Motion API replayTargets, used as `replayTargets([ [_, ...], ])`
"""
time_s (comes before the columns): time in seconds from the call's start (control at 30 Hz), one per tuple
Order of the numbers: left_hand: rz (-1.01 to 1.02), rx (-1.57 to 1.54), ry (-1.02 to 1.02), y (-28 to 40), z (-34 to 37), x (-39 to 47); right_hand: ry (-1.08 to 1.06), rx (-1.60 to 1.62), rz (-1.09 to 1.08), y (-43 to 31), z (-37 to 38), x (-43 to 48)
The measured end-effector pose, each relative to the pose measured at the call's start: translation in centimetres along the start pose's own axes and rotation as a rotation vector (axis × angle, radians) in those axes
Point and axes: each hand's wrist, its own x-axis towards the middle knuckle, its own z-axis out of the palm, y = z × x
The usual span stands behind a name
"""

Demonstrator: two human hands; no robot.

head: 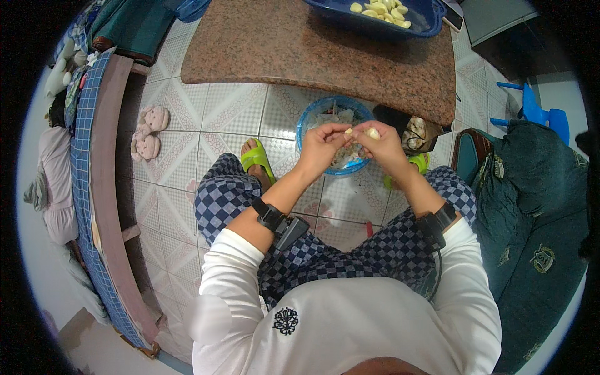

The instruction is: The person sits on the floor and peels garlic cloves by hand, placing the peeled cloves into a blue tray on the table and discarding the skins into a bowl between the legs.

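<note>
My left hand (pixel 321 145) pinches a small pale garlic clove (pixel 348 131) between thumb and fingertips. Close beside it, my right hand (pixel 385 146) holds a larger whitish piece of garlic (pixel 372 133) against its fingers, and its thumb and index finger meet near the clove. Both hands are over a round blue bin (pixel 300 124) with a plastic liner and scraps inside. Peeled garlic cloves (pixel 386 10) lie in a dark blue plastic basin (pixel 370 24) at the far side, on the brown granite-look table (pixel 262 47).
The table's near edge lies just beyond the bin. A phone (pixel 452 18) is beside the basin. Under the table's right end sits a box with a bag (pixel 415 133). Pink slippers (pixel 149 133) lie left; a dark green sofa (pixel 534 211) stands right, near a blue plastic stool (pixel 539 112).
</note>
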Motion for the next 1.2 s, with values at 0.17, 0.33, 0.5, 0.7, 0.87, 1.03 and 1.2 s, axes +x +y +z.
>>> replayTargets([
  [0.17, -0.128, -0.253, 0.026, 0.5, -0.1, 0.1, 0.036, -0.002, 0.027, 0.0, -0.1, 0.1],
  [0.33, -0.111, -0.236, -0.017, 0.4, -0.4, 0.1, 0.015, -0.100, -0.007, 0.1, -0.2, 0.1],
  [0.5, -0.014, -0.088, -0.025, -0.2, -0.7, 0.3, 0.003, -0.040, 0.023, -0.3, -0.1, -0.1],
  [0.7, 0.256, 0.417, 0.037, 0.5, -0.4, -0.1, 0.000, 0.010, 0.085, -0.6, -0.2, -0.2],
  [0.87, 0.426, 0.544, 0.032, 1.1, -0.1, -0.2, -0.036, 0.076, 0.146, -1.4, -0.5, -0.5],
  [1.03, 0.496, 0.610, 0.022, 0.9, -0.1, 0.0, -0.039, 0.090, 0.195, -2.0, -0.3, -0.8],
  [1.2, 0.568, 0.671, 0.014, 1.0, -0.2, 0.0, -0.065, 0.102, 0.195, -1.6, -0.6, -0.9],
])
